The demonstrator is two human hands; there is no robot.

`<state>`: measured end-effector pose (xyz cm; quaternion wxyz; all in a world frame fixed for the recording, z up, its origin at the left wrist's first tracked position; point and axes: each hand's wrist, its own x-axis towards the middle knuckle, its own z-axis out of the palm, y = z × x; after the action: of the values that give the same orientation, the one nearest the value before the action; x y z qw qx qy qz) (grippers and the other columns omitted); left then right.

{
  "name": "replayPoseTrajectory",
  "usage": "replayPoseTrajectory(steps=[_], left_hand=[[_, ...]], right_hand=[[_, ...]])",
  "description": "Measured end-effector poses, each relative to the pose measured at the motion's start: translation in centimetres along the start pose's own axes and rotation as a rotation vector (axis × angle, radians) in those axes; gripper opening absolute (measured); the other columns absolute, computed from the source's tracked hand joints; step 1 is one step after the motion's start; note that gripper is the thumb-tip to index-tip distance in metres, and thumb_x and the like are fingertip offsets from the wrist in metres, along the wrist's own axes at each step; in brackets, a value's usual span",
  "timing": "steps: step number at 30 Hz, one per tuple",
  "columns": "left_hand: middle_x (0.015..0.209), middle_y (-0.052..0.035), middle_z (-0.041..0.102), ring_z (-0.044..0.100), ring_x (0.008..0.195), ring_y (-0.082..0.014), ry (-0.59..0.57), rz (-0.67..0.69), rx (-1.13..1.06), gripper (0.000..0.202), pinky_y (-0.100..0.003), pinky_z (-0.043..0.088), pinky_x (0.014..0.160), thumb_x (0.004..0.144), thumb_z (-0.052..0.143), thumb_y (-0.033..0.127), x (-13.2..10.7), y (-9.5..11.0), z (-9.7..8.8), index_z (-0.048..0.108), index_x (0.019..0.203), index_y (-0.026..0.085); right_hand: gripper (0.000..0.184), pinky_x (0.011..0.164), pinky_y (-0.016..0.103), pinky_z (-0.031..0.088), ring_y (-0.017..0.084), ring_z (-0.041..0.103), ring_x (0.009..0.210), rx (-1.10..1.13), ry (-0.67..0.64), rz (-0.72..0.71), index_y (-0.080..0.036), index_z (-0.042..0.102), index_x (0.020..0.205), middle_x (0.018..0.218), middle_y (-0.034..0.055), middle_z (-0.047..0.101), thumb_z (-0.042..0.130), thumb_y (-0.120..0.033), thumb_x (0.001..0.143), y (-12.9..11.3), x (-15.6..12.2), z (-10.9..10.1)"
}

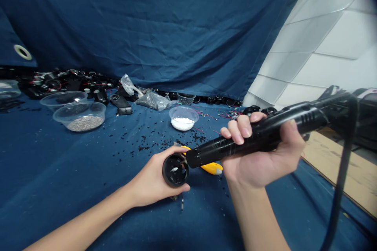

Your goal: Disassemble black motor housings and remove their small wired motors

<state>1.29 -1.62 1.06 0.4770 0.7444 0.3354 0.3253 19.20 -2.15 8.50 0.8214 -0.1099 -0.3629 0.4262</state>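
Note:
My left hand [151, 180] is closed around a round black plastic housing [168, 180], its open end facing me. Inside the housing sits a small white part, too small to name. My right hand [259, 160] grips a black corded electric screwdriver [229, 145], tilted down to the left. The screwdriver's tip is at the housing's right rim; I cannot tell whether the bit touches anything inside. Behind the screwdriver lies a yellow-handled tool [212, 168], partly hidden. Under the left hand a small metal piece [182, 204] shows.
Small black bits lie scattered on the blue cloth [132, 227]. A bowl of white pieces [183, 114] and a bowl of small grey screws [82, 113] stand behind. Beyond are plastic bags [154, 100] and piled black parts [73, 80]. The black cable [343, 180] hangs at right beside cardboard [347, 168].

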Motion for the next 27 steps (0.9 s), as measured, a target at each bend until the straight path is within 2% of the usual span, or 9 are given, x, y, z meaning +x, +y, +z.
replayPoseTrajectory(steps=[2,5,7,12,16,20,24,27], left_hand=[[0.094,-0.0005,0.062,0.064,0.068,-0.0153,-0.027,-0.025,-0.023,0.068,-0.028,0.051,0.067,0.072,0.074,0.018,0.0,0.5,0.0,0.041,0.131,0.024],[0.103,-0.0014,0.063,0.063,0.089,-0.0192,-0.014,0.033,0.007,0.075,-0.029,0.049,0.082,0.067,0.078,0.015,0.1,0.9,-0.2,0.042,0.132,0.025],[0.104,-0.0011,0.063,0.061,0.093,-0.0193,-0.006,0.05,0.01,0.072,-0.029,0.048,0.084,0.065,0.08,0.017,0.2,0.8,-0.2,0.045,0.128,0.024],[0.083,0.0028,0.059,0.06,0.072,-0.0141,0.036,-0.017,-0.049,0.046,-0.024,0.05,0.066,0.067,0.08,0.021,0.3,-0.3,0.2,0.054,0.104,0.018],[0.079,0.0032,0.059,0.062,0.058,-0.0127,0.015,-0.075,-0.121,0.04,-0.024,0.051,0.056,0.068,0.077,0.018,0.3,-0.6,0.4,0.053,0.1,0.018],[0.081,0.0017,0.063,0.063,0.06,-0.0137,0.036,-0.06,-0.081,0.037,-0.024,0.051,0.057,0.066,0.076,0.016,0.3,-0.4,0.4,0.055,0.097,0.017],[0.076,0.0039,0.061,0.062,0.059,-0.0127,0.041,-0.029,-0.021,0.035,-0.023,0.049,0.058,0.066,0.075,0.015,0.3,-0.4,0.2,0.055,0.095,0.017],[0.077,0.0039,0.061,0.062,0.066,-0.0135,0.059,0.018,0.067,0.036,-0.023,0.048,0.063,0.065,0.075,0.013,0.4,-0.3,0.2,0.056,0.096,0.018]], right_hand=[[0.03,0.048,0.021,0.041,0.007,0.041,0.044,-0.003,0.001,0.0,-0.017,0.054,0.073,0.054,-0.0047,0.044,0.056,-0.046,0.079,0.0,0.0,0.0],[0.03,0.048,0.021,0.04,0.007,0.041,0.044,-0.01,-0.001,0.002,-0.017,0.054,0.073,0.055,-0.0048,0.043,0.057,-0.047,0.079,-0.1,0.0,0.0],[0.03,0.048,0.021,0.04,0.007,0.041,0.044,-0.014,-0.003,-0.002,-0.017,0.054,0.073,0.055,-0.0048,0.043,0.057,-0.047,0.079,-0.1,0.0,0.0],[0.03,0.048,0.021,0.04,0.008,0.042,0.043,-0.027,-0.014,-0.014,-0.017,0.054,0.073,0.054,-0.0044,0.044,0.057,-0.046,0.079,0.0,-0.1,0.1],[0.03,0.047,0.022,0.04,0.008,0.042,0.043,-0.038,-0.036,-0.032,-0.017,0.053,0.073,0.053,-0.0043,0.045,0.056,-0.046,0.08,0.2,-0.2,0.1],[0.029,0.047,0.022,0.039,0.009,0.042,0.043,-0.041,-0.047,-0.034,-0.017,0.053,0.074,0.053,-0.0044,0.045,0.053,-0.045,0.081,0.3,-0.2,0.2],[0.03,0.048,0.022,0.04,0.008,0.042,0.044,-0.043,-0.063,-0.034,-0.017,0.053,0.074,0.053,-0.0043,0.046,0.054,-0.045,0.081,0.2,-0.2,0.2],[0.029,0.048,0.022,0.04,0.008,0.042,0.044,-0.045,-0.076,-0.038,-0.016,0.052,0.074,0.053,-0.0042,0.046,0.055,-0.044,0.081,0.2,-0.2,0.2]])
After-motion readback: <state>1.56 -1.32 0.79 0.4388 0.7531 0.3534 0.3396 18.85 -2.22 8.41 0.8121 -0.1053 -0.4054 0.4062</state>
